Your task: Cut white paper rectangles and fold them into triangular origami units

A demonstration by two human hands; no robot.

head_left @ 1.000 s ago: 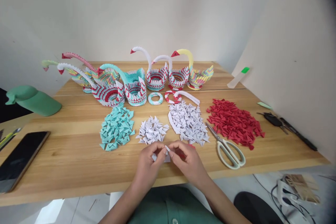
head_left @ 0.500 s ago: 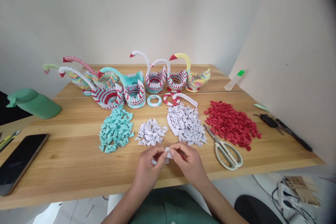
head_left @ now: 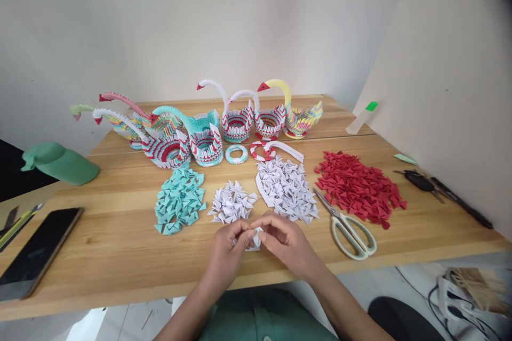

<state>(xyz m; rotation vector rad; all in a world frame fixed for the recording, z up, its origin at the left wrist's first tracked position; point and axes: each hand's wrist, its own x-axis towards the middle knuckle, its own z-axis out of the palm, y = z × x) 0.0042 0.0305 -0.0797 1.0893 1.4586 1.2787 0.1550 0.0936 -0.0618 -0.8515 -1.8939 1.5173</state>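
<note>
My left hand (head_left: 229,250) and my right hand (head_left: 286,242) meet near the table's front edge, both pinching one small white paper piece (head_left: 257,235) between thumbs and fingertips. More white paper shows below the fingers, partly hidden. Just beyond the hands is a small heap of folded white pieces (head_left: 232,201). A larger white heap (head_left: 286,189) sits to its right, with a teal heap (head_left: 180,200) to the left and a red heap (head_left: 356,186) to the right. Scissors (head_left: 352,234) with pale handles lie right of my right hand.
Several folded-paper swans (head_left: 206,144) stand at the back. Near them lie a teal-and-white ring (head_left: 236,154), a red-and-white ring (head_left: 261,151) and a curved white strip (head_left: 285,149). A phone (head_left: 38,250) and green container (head_left: 60,163) are left; keys (head_left: 420,180) are right.
The fingers have drawn closer together around the white piece, and less of it shows. The view has shifted slightly, so things at the right sit a little farther right.
</note>
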